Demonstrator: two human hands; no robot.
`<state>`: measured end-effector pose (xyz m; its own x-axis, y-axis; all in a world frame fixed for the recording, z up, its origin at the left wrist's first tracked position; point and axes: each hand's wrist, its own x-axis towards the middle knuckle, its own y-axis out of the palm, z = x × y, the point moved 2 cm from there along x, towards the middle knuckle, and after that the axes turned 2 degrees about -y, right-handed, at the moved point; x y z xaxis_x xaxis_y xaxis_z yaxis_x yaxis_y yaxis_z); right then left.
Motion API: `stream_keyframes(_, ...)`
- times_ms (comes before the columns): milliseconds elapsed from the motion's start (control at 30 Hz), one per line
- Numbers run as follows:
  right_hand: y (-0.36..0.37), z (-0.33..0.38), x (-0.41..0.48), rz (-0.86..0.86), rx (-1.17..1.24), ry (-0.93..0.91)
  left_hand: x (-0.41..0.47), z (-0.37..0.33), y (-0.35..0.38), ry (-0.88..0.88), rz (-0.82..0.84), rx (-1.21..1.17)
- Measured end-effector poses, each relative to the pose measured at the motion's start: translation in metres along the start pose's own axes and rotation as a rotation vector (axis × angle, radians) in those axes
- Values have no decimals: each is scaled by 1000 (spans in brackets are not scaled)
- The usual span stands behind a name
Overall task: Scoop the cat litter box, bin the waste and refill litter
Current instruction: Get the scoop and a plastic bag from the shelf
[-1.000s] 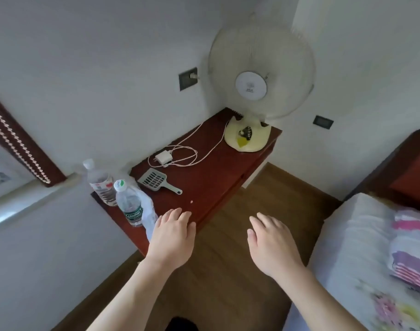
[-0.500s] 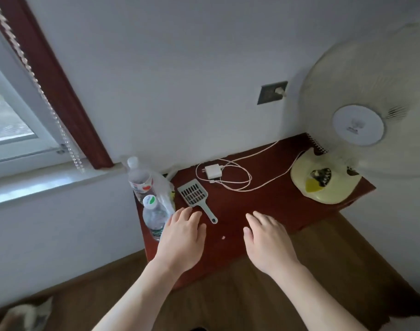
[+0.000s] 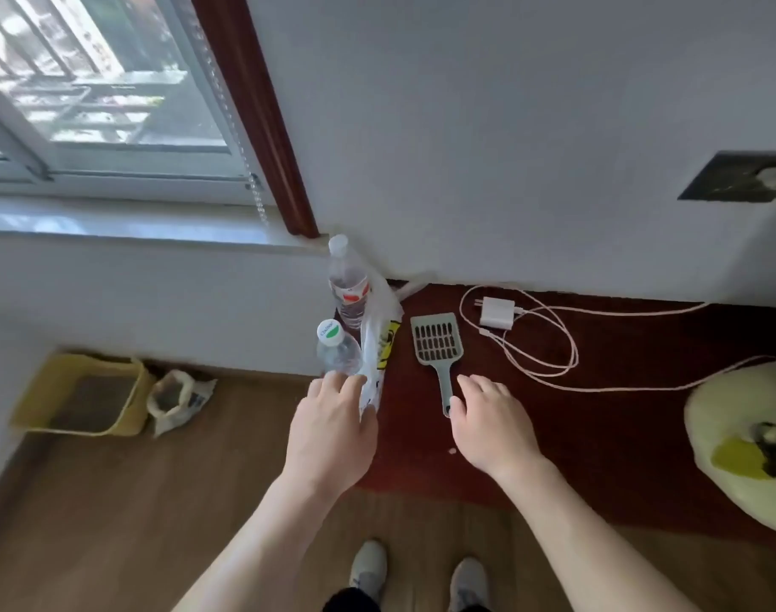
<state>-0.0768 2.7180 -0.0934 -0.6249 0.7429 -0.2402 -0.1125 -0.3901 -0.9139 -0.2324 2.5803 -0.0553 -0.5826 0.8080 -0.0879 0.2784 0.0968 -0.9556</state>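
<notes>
A pale green litter scoop [image 3: 437, 346] lies on the dark red table [image 3: 598, 435], handle toward me. My right hand [image 3: 492, 428] hovers open over the handle's end, fingertips at it. My left hand [image 3: 331, 435] is open beside a clear plastic bag [image 3: 379, 346] at the table's left edge, fingers touching it. On the floor at the left stands a yellow litter box [image 3: 83, 393] with grey litter inside. An open litter bag [image 3: 176, 399] leans next to it.
Two water bottles [image 3: 338, 353] [image 3: 348, 289] stand at the table's left corner. A white charger [image 3: 496, 312] with a looped cable lies behind the scoop. A fan base [image 3: 739, 435] sits at the right. A window and sill are at the upper left; the floor is wooden.
The view has swung left and down, bringing the litter box and litter bag into sight. Both hands have moved forward, the right one to the scoop's handle, the left to the plastic bag.
</notes>
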Motion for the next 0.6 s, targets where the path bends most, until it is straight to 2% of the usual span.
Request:
stream_keyframes(200, 25, -15, 35, 77, 23, -43, -1, 4, 30, -210, 18, -50)
stream_keyframes(600, 76, -30, 76, -39, 92, 76, 19, 6, 96, -235, -2, -154)
